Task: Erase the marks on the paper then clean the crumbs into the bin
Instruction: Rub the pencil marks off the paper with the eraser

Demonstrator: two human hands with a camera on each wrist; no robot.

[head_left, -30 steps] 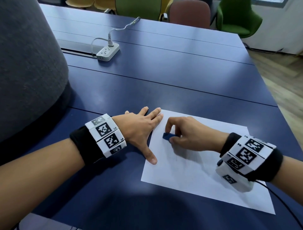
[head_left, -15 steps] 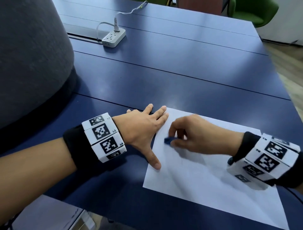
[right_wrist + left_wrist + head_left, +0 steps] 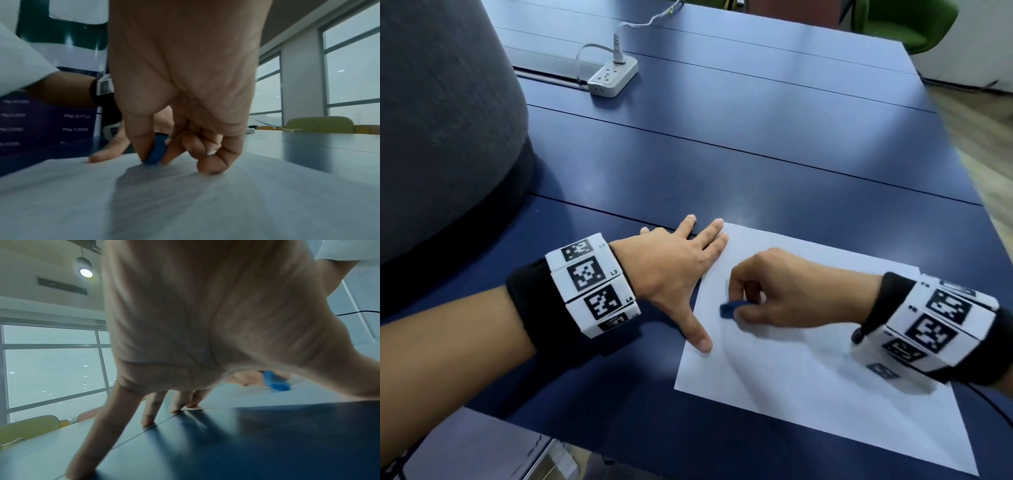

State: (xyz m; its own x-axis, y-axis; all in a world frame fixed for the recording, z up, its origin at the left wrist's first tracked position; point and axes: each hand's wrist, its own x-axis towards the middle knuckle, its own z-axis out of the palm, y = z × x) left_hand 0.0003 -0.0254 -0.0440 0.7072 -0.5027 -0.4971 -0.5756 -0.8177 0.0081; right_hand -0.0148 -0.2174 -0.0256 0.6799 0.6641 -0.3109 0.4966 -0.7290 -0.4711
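Note:
A white sheet of paper (image 3: 808, 387) lies on the dark blue table (image 3: 756, 154) in front of me. My right hand (image 3: 774, 294) pinches a small blue eraser (image 3: 731, 308) between thumb and fingers, its end down on the paper's left part; the eraser (image 3: 156, 151) touches the paper (image 3: 185, 203) in the right wrist view. My left hand (image 3: 674, 274) lies flat with spread fingers, thumb and fingertips pressing the paper's left edge. The eraser (image 3: 276, 381) shows past the left hand (image 3: 205, 321). I see no clear marks or crumbs; the frames are blurred.
A large grey rounded object (image 3: 441, 120) stands at the left of the table. A white power strip (image 3: 613, 77) with a cable lies at the back. Green and red chairs stand beyond the far edge. The table's right edge (image 3: 962, 164) meets wooden floor.
The right hand with the eraser has slid slightly toward me over the paper. The head view has tilted down. The left hand stays pressed on the paper's edge.

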